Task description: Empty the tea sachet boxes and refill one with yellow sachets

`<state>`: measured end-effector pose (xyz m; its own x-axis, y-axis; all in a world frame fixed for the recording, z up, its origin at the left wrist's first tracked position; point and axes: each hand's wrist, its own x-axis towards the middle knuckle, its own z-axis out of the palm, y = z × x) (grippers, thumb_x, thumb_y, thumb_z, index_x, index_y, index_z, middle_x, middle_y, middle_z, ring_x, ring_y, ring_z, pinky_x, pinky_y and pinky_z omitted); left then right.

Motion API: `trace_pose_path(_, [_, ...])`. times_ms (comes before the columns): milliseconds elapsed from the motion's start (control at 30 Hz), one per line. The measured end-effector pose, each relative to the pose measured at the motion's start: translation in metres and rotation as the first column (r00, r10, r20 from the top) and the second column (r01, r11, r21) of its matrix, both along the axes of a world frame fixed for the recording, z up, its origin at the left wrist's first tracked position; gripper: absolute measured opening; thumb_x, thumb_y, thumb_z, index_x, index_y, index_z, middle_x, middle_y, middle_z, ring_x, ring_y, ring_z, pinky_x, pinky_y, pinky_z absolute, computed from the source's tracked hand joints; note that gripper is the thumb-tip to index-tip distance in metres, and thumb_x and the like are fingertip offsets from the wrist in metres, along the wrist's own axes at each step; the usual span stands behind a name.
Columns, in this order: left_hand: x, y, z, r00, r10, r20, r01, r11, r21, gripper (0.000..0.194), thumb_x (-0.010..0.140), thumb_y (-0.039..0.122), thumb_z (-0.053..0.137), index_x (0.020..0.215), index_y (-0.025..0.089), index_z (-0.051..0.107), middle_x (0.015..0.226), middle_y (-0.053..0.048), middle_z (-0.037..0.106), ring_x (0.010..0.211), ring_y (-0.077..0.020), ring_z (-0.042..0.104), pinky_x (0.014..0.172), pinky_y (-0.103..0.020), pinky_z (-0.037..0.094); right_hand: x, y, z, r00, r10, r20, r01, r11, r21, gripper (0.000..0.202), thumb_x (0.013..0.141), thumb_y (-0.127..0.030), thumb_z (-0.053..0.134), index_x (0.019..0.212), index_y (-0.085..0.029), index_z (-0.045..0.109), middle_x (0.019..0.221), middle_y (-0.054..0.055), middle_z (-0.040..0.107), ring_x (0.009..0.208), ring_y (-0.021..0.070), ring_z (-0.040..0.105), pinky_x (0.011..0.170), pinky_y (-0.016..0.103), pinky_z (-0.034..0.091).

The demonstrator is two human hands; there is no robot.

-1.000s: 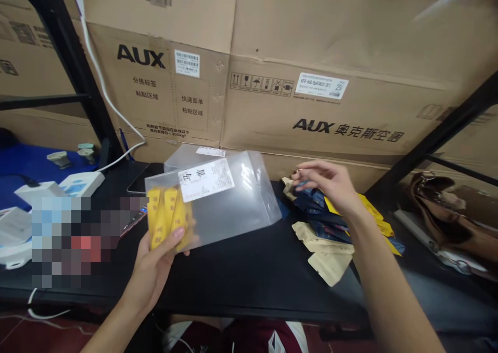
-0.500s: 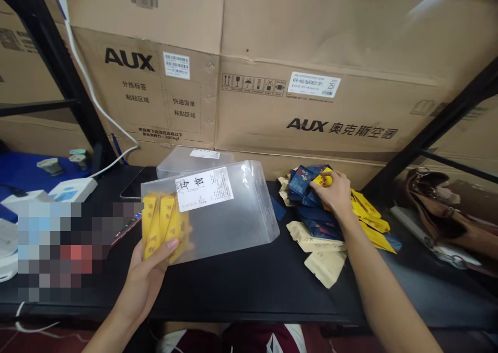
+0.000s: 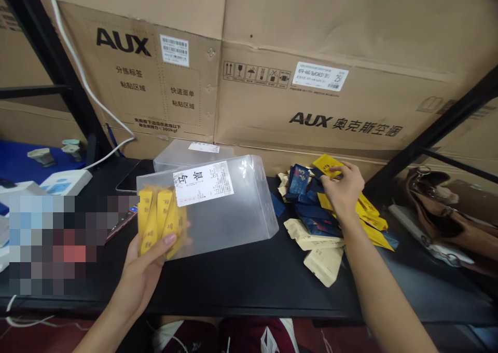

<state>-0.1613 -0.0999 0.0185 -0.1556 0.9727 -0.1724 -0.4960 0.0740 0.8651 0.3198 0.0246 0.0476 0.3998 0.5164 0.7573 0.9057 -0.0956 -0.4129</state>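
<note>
A clear box [image 3: 218, 207] (several yellow packets [image 3: 157, 220] already inside) is held in the left grip [image 3: 146, 270]; another yellow packet [image 3: 327, 164] is pinched in the right grip [image 3: 342, 187], many lying loose beneath it.

black table [image 3: 249, 280] | cardboard boxes [image 3: 311, 83] behind | black shelf frame [image 3: 58, 72]

Your left hand [image 3: 142, 275] holds the clear rectangular plastic box [image 3: 218, 207] above the black surface [image 3: 252, 275], with the yellow flat sachets [image 3: 159, 220] inside at its left end. A second clear plastic box [image 3: 182, 155] lies behind it, against the brown cardboard cartons [image 3: 311, 93]. To the right, your right hand [image 3: 342, 189] rests on the heap of blue, yellow and beige sachets [image 3: 319, 223], with the brown leather bag [image 3: 439, 213] farther right.
</note>
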Motion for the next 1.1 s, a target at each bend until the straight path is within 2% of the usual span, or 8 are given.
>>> trace_pose_path(133, [-0.003, 0.001, -0.003, 1.000, -0.013, 0.009, 0.013, 1.000, -0.004, 0.067, 0.071, 0.033, 0.097, 0.134, 0.023, 0.077, 0.118, -0.009, 0.083, 0.112, -0.0350, 0.078, 0.078, -0.031, 0.068, -0.031, -0.013, 0.018, 0.988, 0.155, -0.026, -0.144, 0.956, 0.254, 0.037, 0.077, -0.030, 0.065, 0.112, -0.020, 0.070, 0.130, 0.016, 0.070, 0.125, 0.0353, 0.068, 0.094, 0.045, 0.062])
trace_pose_path(233, [-0.004, 0.001, -0.005, 1.000, -0.007, 0.026, 0.008, 1.000, -0.017, 0.063, 0.070, 0.033, 0.098, 0.129, 0.022, 0.079, 0.118, -0.009, 0.083, 0.115, -0.0361, 0.077, 0.083, -0.033, 0.069, -0.069, -0.025, 0.030, 0.895, 0.382, -0.232, -0.281, 0.884, 0.374, 0.045, 0.079, -0.033, 0.060, 0.122, -0.022, 0.064, 0.117, 0.012, 0.071, 0.106, 0.0314, 0.073, 0.083, 0.042, 0.063])
trace_pose_path(333, [-0.006, 0.002, -0.007, 0.999, 0.004, 0.046, -0.002, 0.999, -0.040, 0.059, 0.067, 0.033, 0.099, 0.122, 0.022, 0.081, 0.118, -0.009, 0.083, 0.113, -0.0376, 0.078, 0.086, -0.038, 0.069, -0.108, -0.039, 0.037, 0.542, 0.683, -0.490, -0.603, 0.722, 0.340, 0.056, 0.081, -0.039, 0.057, 0.136, -0.028, 0.056, 0.106, 0.008, 0.072, 0.096, 0.0300, 0.075, 0.075, 0.042, 0.063])
trace_pose_path(400, [-0.006, 0.002, -0.007, 0.998, 0.021, 0.056, -0.018, 0.998, -0.052, 0.060, 0.067, 0.033, 0.099, 0.123, 0.024, 0.081, 0.119, -0.008, 0.083, 0.110, -0.0369, 0.078, 0.083, -0.038, 0.070, -0.128, -0.048, 0.039, 0.335, 0.737, -0.587, -0.740, 0.592, 0.321, 0.065, 0.080, -0.042, 0.060, 0.143, -0.030, 0.053, 0.111, 0.009, 0.074, 0.097, 0.0312, 0.075, 0.075, 0.043, 0.063])
trace_pose_path(500, [-0.004, 0.002, -0.005, 0.997, 0.044, 0.060, -0.041, 0.998, -0.043, 0.061, 0.069, 0.032, 0.098, 0.127, 0.028, 0.080, 0.120, -0.005, 0.083, 0.102, -0.0334, 0.080, 0.069, -0.032, 0.069, -0.147, -0.059, 0.040, 0.215, 0.734, -0.645, -0.791, 0.518, 0.325, 0.068, 0.077, -0.047, 0.065, 0.142, -0.029, 0.058, 0.120, 0.011, 0.075, 0.103, 0.0332, 0.075, 0.076, 0.044, 0.064])
trace_pose_path(700, [-0.002, 0.002, -0.002, 0.999, 0.047, 0.028, -0.046, 0.998, -0.031, 0.059, 0.068, 0.033, 0.097, 0.124, 0.025, 0.081, 0.117, -0.008, 0.083, 0.107, -0.0354, 0.079, 0.073, -0.032, 0.068, -0.149, -0.071, 0.041, 0.196, 0.762, -0.617, -0.841, 0.454, 0.294, 0.067, 0.085, -0.063, 0.057, 0.145, -0.034, 0.060, 0.137, 0.011, 0.071, 0.116, 0.0363, 0.072, 0.075, 0.046, 0.066])
trace_pose_path(933, [-0.012, 0.005, -0.006, 0.996, 0.008, 0.089, -0.012, 0.999, 0.045, 0.050, 0.075, 0.032, 0.091, 0.123, 0.022, 0.080, 0.112, -0.009, 0.083, 0.100, -0.0345, 0.078, 0.069, -0.036, 0.070, -0.135, -0.063, 0.039, 0.194, 0.787, -0.586, -0.801, 0.472, 0.369, 0.060, 0.068, -0.025, 0.072, 0.127, -0.034, 0.065, 0.145, 0.005, 0.067, 0.114, 0.0318, 0.071, 0.069, 0.039, 0.063])
trace_pose_path(1100, [-0.011, 0.004, -0.005, 0.997, -0.015, 0.073, 0.013, 0.999, 0.037, 0.048, 0.075, 0.030, 0.091, 0.122, 0.023, 0.081, 0.111, -0.009, 0.082, 0.097, -0.0322, 0.079, 0.068, -0.034, 0.070, -0.135, -0.062, 0.036, 0.210, 0.762, -0.612, -0.840, 0.461, 0.286, 0.067, 0.068, -0.029, 0.071, 0.134, -0.035, 0.060, 0.153, 0.004, 0.062, 0.112, 0.0298, 0.069, 0.065, 0.037, 0.061])
